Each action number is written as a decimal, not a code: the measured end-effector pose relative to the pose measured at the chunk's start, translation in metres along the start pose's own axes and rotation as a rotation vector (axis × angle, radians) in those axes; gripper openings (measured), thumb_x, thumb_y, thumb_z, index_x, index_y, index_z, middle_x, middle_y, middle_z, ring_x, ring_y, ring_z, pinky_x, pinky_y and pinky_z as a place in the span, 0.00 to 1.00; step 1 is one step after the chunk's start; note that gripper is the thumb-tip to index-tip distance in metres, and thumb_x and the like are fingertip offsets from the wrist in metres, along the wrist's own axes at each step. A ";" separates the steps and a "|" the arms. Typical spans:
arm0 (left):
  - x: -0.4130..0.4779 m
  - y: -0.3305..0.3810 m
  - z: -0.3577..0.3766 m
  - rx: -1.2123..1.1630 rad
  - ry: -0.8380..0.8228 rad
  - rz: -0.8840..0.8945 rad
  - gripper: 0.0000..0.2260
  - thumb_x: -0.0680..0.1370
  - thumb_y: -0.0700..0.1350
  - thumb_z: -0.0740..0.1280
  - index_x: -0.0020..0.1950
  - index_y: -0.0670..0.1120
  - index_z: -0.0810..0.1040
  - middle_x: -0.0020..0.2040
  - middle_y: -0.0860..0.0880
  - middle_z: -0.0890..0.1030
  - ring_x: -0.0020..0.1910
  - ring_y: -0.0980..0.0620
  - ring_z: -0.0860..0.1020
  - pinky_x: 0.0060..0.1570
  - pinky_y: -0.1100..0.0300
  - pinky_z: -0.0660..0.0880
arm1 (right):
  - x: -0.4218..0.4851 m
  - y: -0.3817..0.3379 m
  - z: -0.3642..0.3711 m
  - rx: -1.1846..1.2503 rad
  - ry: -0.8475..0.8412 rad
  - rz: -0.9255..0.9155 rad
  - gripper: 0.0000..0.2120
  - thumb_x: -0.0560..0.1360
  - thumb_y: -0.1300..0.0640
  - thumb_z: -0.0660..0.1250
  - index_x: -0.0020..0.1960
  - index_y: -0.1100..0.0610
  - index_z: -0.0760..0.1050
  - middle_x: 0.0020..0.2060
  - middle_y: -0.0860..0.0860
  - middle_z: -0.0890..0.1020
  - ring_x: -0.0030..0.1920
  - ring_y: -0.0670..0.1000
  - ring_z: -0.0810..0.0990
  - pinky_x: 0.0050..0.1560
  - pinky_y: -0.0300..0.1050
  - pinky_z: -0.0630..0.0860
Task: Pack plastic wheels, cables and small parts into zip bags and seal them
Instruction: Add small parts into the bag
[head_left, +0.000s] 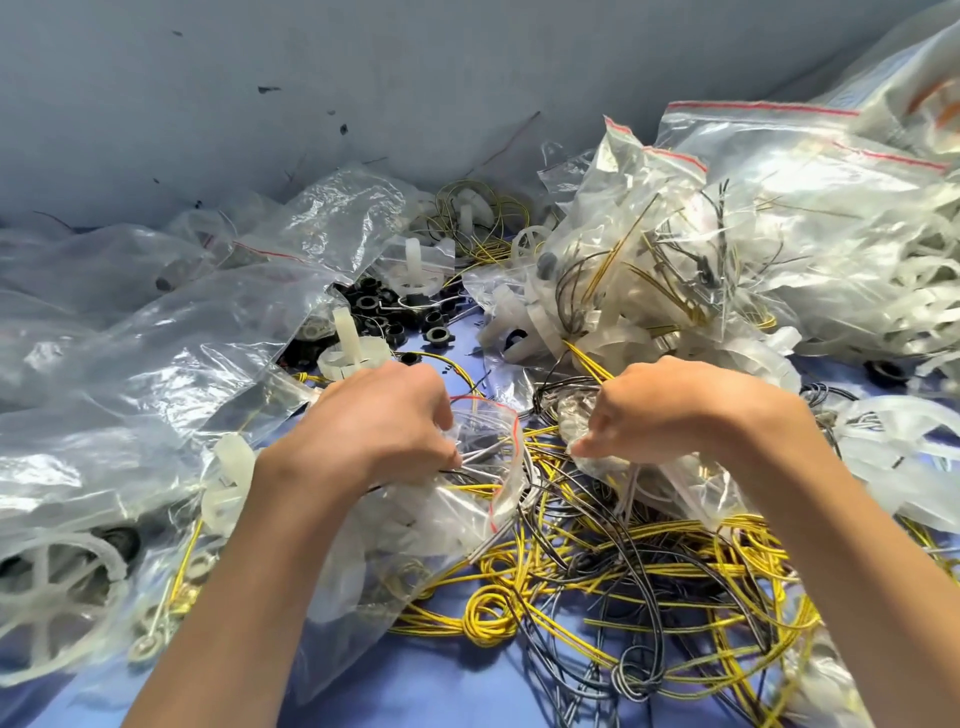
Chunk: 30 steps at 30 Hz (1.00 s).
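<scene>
Both hands work at the middle of the blue table (441, 686), just above a loose tangle of yellow and black cables (639, 566) that spreads near and to the right. The left hand (379, 421) has its fingers curled, pinching the left lip of a small zip bag (415, 514) whose red-striped mouth gapes toward the right. That hold likely keeps the opening wide so cable ends can go in, and a few pale cable tips already sit at the mouth beside the fingertips. The right hand (675, 410) is curled too, thumb and fingers pinching crumpled clear plastic (670, 493) with cables under it — whether this is the bag's other lip or a second bag I cannot tell. The hands sit near each other but apart, which suits pulling an opening taut. The bag's body lies flat under the left forearm, partly filled and not yet sealed. Supplies are kept within reach: black small parts (410, 312) heaped just beyond the hands, a white spoked wheel (57, 571) inside a bag at the near left, and bulging filled bags (805, 244) stacked far right — finished work, by my guess, set out of the way.
</scene>
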<state>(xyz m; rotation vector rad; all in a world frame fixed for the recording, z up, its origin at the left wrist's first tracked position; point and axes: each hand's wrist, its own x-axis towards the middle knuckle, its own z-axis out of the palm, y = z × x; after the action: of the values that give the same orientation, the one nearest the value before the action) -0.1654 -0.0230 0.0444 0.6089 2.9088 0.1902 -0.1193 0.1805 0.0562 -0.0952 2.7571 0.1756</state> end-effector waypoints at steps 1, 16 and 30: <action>-0.001 0.000 -0.001 -0.004 -0.009 -0.001 0.15 0.68 0.54 0.73 0.54 0.54 0.81 0.43 0.53 0.79 0.47 0.50 0.77 0.48 0.57 0.75 | -0.001 0.000 0.000 0.004 -0.002 0.002 0.24 0.77 0.36 0.56 0.46 0.55 0.79 0.44 0.50 0.79 0.46 0.53 0.78 0.51 0.48 0.77; 0.000 -0.003 -0.016 0.003 -0.145 0.069 0.14 0.68 0.55 0.73 0.48 0.48 0.83 0.39 0.48 0.83 0.39 0.50 0.81 0.39 0.58 0.78 | -0.001 0.009 -0.004 0.110 -0.002 -0.072 0.14 0.78 0.40 0.58 0.44 0.47 0.75 0.45 0.47 0.82 0.44 0.47 0.78 0.46 0.43 0.75; -0.003 -0.008 -0.020 -0.027 -0.191 0.114 0.14 0.68 0.54 0.74 0.49 0.47 0.83 0.40 0.46 0.83 0.34 0.50 0.83 0.31 0.61 0.78 | 0.006 0.016 0.001 0.187 0.142 -0.031 0.20 0.78 0.41 0.59 0.60 0.54 0.77 0.42 0.45 0.85 0.47 0.47 0.81 0.53 0.46 0.77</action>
<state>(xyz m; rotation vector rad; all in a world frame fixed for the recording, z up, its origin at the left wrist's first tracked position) -0.1697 -0.0335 0.0633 0.7454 2.6869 0.1749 -0.1258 0.1965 0.0544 -0.1046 2.8950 -0.1013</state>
